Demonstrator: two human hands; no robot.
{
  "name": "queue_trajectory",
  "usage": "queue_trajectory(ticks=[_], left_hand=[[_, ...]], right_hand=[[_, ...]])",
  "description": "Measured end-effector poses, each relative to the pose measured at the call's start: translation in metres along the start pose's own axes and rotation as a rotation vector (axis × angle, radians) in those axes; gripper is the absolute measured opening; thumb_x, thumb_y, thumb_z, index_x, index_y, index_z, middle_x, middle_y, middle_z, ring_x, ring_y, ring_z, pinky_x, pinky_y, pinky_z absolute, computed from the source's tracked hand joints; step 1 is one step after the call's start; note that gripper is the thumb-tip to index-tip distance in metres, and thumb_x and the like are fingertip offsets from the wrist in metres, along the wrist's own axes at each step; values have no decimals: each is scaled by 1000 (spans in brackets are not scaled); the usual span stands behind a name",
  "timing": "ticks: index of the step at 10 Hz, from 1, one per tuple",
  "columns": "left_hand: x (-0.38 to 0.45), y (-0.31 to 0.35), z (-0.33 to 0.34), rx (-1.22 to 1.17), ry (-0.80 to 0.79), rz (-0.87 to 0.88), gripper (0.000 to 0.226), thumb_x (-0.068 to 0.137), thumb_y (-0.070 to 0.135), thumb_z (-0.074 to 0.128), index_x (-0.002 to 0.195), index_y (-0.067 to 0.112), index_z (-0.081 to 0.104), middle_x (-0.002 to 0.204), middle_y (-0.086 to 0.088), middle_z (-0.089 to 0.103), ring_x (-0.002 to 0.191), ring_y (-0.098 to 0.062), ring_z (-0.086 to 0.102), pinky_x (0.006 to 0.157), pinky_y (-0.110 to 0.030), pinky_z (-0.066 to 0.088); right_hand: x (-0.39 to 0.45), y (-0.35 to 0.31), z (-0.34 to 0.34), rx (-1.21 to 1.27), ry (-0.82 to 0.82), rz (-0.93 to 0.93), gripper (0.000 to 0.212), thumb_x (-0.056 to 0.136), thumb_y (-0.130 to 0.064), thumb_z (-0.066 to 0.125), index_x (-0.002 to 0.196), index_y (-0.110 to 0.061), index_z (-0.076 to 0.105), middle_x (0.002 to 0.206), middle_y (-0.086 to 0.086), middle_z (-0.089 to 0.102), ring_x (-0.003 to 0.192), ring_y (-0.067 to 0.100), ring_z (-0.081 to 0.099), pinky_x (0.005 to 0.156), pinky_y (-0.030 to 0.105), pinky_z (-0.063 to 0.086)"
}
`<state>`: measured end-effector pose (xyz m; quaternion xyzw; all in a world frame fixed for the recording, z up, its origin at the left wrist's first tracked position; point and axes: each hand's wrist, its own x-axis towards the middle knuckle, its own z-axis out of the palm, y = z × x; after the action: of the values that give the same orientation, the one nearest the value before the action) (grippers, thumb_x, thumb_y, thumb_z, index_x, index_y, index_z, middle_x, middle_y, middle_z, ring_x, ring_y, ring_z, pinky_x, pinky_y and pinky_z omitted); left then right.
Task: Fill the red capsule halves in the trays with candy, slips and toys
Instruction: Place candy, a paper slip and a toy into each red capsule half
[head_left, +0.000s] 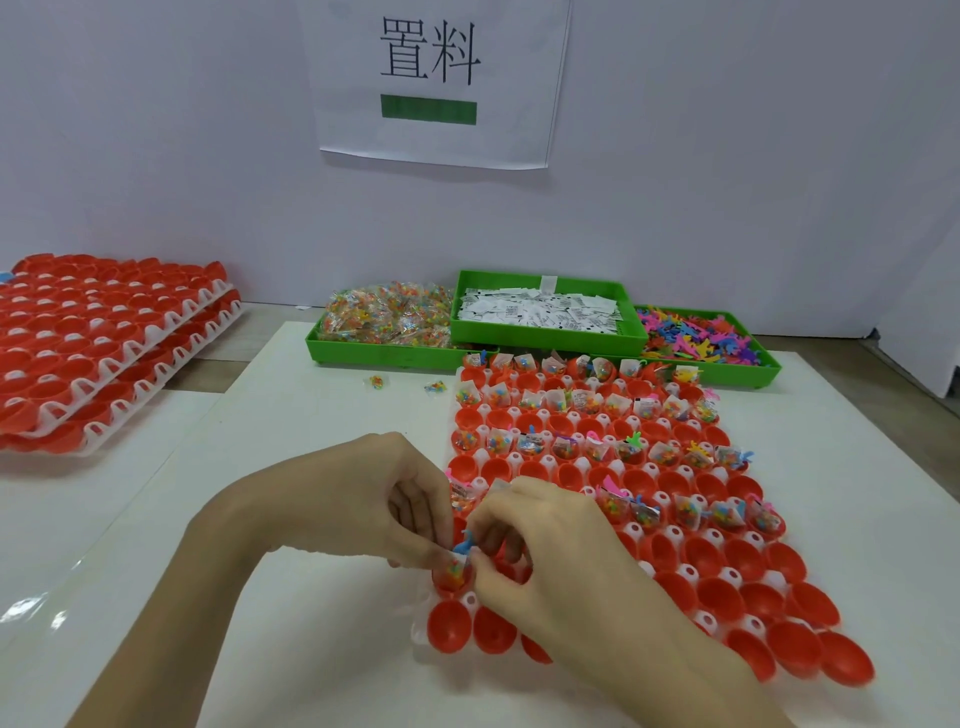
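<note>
A white tray (422, 618) of red capsule halves (717, 558) lies in front of me; alternate rows hold candy bags, paper slips and small toys. At its near left edge both hands meet over one red half (451, 577) that holds a candy bag. My left hand (374, 493) has curled fingers at that half. My right hand (540, 551) pinches a white slip (461, 560) there, beside a blue toy (464, 545) that sticks up between the fingers. Which hand holds the toy I cannot tell.
Green bins stand at the back: candy bags (387, 317), paper slips (540, 310) and coloured toys (696, 338). Two loose candy bags (376, 382) lie on the white mat. A stack of trays with red halves (104, 332) sits at the left.
</note>
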<state>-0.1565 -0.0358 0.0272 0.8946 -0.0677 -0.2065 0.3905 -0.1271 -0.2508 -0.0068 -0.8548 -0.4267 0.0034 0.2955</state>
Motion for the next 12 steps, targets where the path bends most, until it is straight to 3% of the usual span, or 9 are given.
queue_trajectory(ticks=[1, 2, 3, 5, 7, 8, 9, 10, 12], left_hand=[[0, -1, 0, 4, -9, 3, 9, 86, 29, 84, 89, 23, 78, 84, 1, 78, 79, -23, 74, 72, -24, 59], [0, -1, 0, 10, -7, 15, 9, 86, 25, 84, 89, 22, 77, 83, 1, 78, 78, -21, 74, 72, -25, 59], [1, -1, 1, 11, -7, 34, 8, 85, 20, 84, 89, 21, 77, 83, 0, 77, 76, -18, 73, 75, -30, 60], [0, -2, 0, 42, -2, 29, 7, 85, 20, 83, 86, 22, 76, 80, 1, 78, 77, -23, 74, 76, -36, 61], [4, -2, 6, 158, 63, 6, 12, 82, 34, 82, 82, 30, 71, 70, 9, 73, 60, -7, 65, 57, -25, 52], [4, -2, 9, 223, 99, -4, 26, 75, 40, 82, 88, 41, 59, 69, 12, 70, 56, -5, 60, 54, -30, 52], [2, -1, 8, 214, 77, 10, 36, 75, 35, 83, 90, 44, 52, 70, 10, 71, 58, -12, 62, 58, -42, 56], [2, 0, 7, 193, 60, 32, 33, 78, 29, 83, 91, 40, 54, 68, 11, 69, 56, -9, 59, 58, -44, 56], [-1, 1, 4, 113, -2, 37, 35, 77, 29, 85, 92, 34, 53, 68, 9, 68, 57, -8, 56, 58, -32, 51]], right_hand=[[3, 2, 4, -83, -80, -55, 8, 95, -26, 59, 101, -22, 63, 97, -13, 49, 87, 2, 40, 75, 10, 28], [4, 7, 9, -113, -103, -84, 13, 96, -27, 56, 108, -22, 61, 99, -13, 41, 89, 4, 33, 77, 15, 23], [5, 10, 10, -135, -167, -82, 19, 96, -26, 58, 114, -22, 60, 101, -12, 38, 90, 5, 31, 79, 17, 24], [2, 9, 7, -44, -113, -76, 14, 98, -24, 60, 110, -23, 65, 104, -8, 55, 96, 8, 49, 86, 24, 43], [1, 10, 2, 6, -57, -74, 15, 100, -21, 58, 111, -22, 67, 102, -10, 60, 89, 2, 51, 83, 19, 44], [0, 6, 5, 56, -18, -46, 8, 96, -22, 65, 104, -24, 66, 93, -16, 57, 81, -2, 49, 76, 12, 40], [-1, 7, 9, 113, 8, 11, 13, 89, -20, 73, 96, -25, 64, 84, -16, 57, 78, 0, 53, 71, 11, 41], [-2, 8, 8, 193, 13, 73, 17, 86, -17, 76, 90, -27, 64, 82, -11, 62, 81, 7, 59, 68, 13, 45], [-1, 14, -10, 359, 92, 171, 11, 97, -25, 66, 89, -31, 70, 82, -13, 68, 73, 5, 61, 63, 13, 47]])
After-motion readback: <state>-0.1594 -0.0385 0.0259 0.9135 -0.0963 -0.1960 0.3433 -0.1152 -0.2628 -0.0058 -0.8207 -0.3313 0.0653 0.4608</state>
